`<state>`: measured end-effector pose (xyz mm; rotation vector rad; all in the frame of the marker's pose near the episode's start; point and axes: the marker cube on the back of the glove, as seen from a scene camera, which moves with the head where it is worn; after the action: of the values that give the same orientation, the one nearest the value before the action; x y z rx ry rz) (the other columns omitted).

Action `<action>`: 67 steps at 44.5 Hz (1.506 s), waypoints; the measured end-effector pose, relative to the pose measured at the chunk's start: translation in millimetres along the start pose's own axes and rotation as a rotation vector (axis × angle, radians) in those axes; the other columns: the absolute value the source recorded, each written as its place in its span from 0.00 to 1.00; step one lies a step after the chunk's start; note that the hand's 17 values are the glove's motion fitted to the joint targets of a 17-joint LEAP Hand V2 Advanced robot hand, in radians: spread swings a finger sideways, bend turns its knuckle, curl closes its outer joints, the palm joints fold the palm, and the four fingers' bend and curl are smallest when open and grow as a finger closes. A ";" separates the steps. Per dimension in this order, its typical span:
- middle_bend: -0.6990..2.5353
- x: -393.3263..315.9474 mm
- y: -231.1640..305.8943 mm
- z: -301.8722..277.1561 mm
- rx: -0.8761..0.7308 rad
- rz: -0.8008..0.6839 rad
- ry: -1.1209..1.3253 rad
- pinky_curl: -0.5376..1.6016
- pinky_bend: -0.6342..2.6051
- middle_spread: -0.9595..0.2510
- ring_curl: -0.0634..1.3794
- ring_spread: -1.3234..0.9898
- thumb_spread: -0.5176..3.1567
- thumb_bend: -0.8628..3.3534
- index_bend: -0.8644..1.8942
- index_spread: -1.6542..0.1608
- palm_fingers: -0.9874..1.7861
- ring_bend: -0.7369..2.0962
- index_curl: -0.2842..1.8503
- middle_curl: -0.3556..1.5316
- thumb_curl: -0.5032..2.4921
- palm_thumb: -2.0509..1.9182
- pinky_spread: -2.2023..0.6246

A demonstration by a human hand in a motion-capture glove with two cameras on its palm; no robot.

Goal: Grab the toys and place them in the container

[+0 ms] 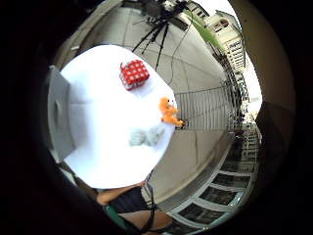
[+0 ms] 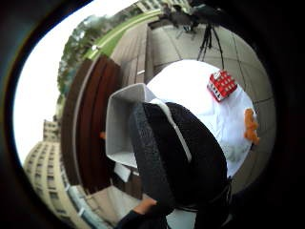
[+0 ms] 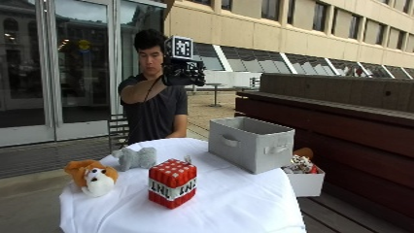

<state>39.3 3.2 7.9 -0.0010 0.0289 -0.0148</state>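
So from the outside view you get the whole setup: a person sitting behind a round surface (image 3: 246,204) with a white cloth, right hand (image 3: 183,72) in the black glove raised up high near face level, elbow bent and forearm lifted, well above everything. It isn't touching or carrying anything, but I honestly can't tell how far the fingers are open, the glove gear hides them. All three toys sit on the cloth: an orange and white plush dog (image 3: 91,177) near the edge, a grey plush (image 3: 135,158) just behind it, and a red TNT block (image 3: 172,183) upright in front. The grey fabric container (image 3: 252,143) stands on the far side of the surface, well apart from the toys. Only this view shows a small white box (image 3: 305,180) of stuff on the bench beside the surface. The little finger side palm view looks straight down on the surface from high up and shows a tripod on the pavement beyond. The thumb side view is mostly blocked by the black strap, but it looks into the container's opening.
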 end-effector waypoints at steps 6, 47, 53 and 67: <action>0.28 35.2 17.4 14.7 0.016 -0.003 0.009 0.37 0.38 0.70 0.14 0.44 0.50 0.19 0.37 0.75 0.36 0.35 0.23 0.31 0.18 0.49 0.76; 0.26 157.6 134.3 287.4 -0.337 0.139 -0.084 0.43 0.50 0.67 0.22 0.50 0.44 0.20 0.41 0.71 0.42 0.39 0.27 0.35 0.21 0.52 0.79; 0.25 149.3 153.5 297.8 -0.338 0.157 -0.055 0.44 0.52 0.69 0.22 0.52 0.47 0.23 0.46 0.71 0.45 0.37 0.30 0.33 0.23 0.57 0.77; 0.30 148.0 153.6 278.0 -0.295 0.126 -0.026 0.41 0.49 0.64 0.32 0.42 0.44 0.30 0.45 0.75 0.72 0.56 0.32 0.35 0.32 0.73 0.63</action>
<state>197.5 154.8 281.4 -0.2944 0.0052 0.1151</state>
